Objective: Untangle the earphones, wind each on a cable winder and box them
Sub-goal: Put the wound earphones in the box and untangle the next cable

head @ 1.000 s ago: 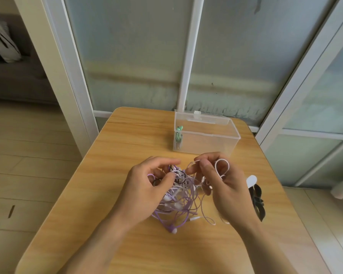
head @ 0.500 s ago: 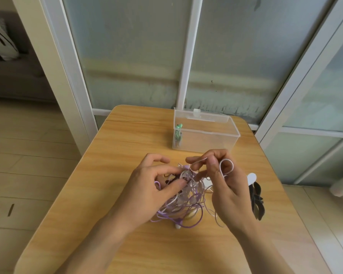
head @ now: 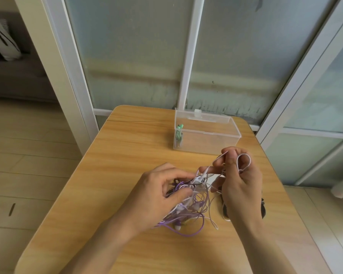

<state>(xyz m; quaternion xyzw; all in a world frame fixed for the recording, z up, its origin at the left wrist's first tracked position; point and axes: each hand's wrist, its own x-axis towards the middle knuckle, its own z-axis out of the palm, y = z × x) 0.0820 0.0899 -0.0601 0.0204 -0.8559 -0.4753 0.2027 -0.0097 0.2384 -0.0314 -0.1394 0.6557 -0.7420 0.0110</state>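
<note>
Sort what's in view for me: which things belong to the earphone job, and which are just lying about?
Part of the job:
- tangle of purple and white earphone cables, gripped by the left hand
- white cable loop, pinched by the right hand
- clear box, open, holding a green wound earphone
- black items behind the right hand, partly hidden, possibly winders

Lying about:
- striped cushion on the sofa

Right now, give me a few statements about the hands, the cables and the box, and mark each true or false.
1. The left hand grips the tangled cables. True.
2. The clear box lies empty. False: a green earphone stands in its left end.
3. The right hand pinches a white cable that forms a loop. True.
4. The box sits between the two hands. False: it stands beyond them, toward the far edge of the table.
</note>
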